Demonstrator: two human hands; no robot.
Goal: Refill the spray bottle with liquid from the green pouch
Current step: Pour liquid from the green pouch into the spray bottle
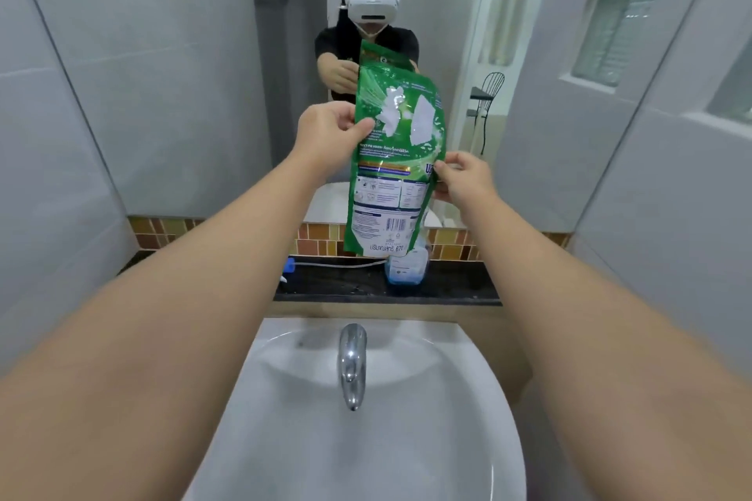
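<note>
Both hands pinch pouch (pixel 388 159): left hand (pixel 325 136) upper edge, right hand (pixel 462 179) lower; bottle (pixel 407 266) behind, apparently uncapped.

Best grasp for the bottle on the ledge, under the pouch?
Grip the bottle round its lower body, coming from the front over the sink. Its top is hidden behind the green pouch, held by the left hand and right hand, so only the base is reachable.

A dark, speckled stone ledge (pixel 455 289) runs behind the white ceramic basin (pixel 468 431). On it stand a clear plastic bottle with blue liquid (pixel 407 270), and a small blue-and-white object with a white cord (pixel 289 265).
</note>
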